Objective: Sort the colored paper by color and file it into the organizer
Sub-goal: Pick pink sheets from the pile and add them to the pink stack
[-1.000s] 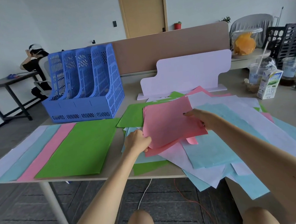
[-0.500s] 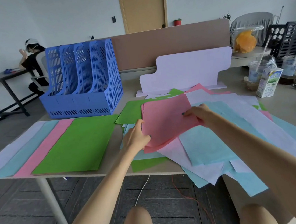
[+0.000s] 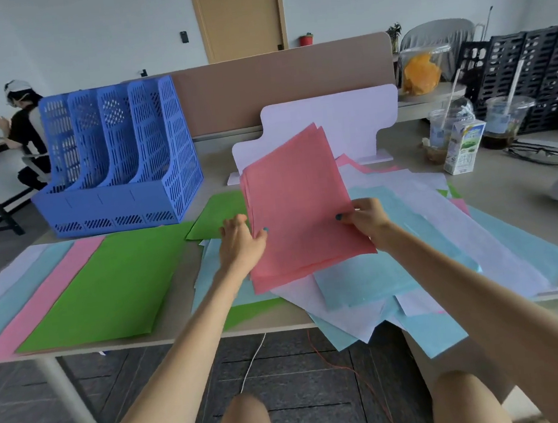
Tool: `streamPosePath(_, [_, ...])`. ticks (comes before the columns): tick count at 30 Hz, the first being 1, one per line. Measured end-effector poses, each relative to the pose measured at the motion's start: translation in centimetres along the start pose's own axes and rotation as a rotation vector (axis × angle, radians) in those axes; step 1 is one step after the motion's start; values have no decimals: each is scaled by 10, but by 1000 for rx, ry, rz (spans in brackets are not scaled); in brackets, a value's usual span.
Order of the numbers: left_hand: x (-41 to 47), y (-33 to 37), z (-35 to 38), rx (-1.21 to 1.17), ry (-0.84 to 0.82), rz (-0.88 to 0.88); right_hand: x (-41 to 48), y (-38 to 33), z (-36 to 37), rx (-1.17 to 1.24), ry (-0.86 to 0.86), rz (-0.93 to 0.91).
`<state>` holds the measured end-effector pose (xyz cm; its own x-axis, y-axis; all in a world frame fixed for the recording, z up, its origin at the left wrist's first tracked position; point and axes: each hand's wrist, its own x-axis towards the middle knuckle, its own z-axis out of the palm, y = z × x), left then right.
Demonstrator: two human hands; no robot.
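Where pink stack (image 3: 297, 202) hides board (image 3: 347, 118), organizer (image 3: 121, 166) left

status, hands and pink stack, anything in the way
Left hand and right hand both pinch the pink stack. Stack tilted up above the mixed pile, not yet filed. Blue organizer at left, only flat sheets between.

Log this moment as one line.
left hand: grips pink stack, left edge | right hand: pinches right edge | pink stack: tilted up over loose sheets | organizer: no paper visible
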<state>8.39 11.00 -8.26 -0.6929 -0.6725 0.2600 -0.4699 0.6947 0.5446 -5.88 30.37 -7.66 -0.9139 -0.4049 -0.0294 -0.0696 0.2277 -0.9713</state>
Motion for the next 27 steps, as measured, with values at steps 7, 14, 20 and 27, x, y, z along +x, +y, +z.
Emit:
streamPosePath(7, [9, 27, 18, -724, -58, -266, -21, 7, -47, 240, -84, -21])
streamPosePath(14, [-8, 74, 30, -1057, -303, -251, -19, 18, -91, 313, -177, 49])
streamPosePath(20, [-13, 108, 56, -921, -497, -336, -14, 25, -119, 250, -64, 26])
streamPosePath(27, [-15, 130, 89, -661, -304, -137, 2, 39, -147, -168, 102, 12])
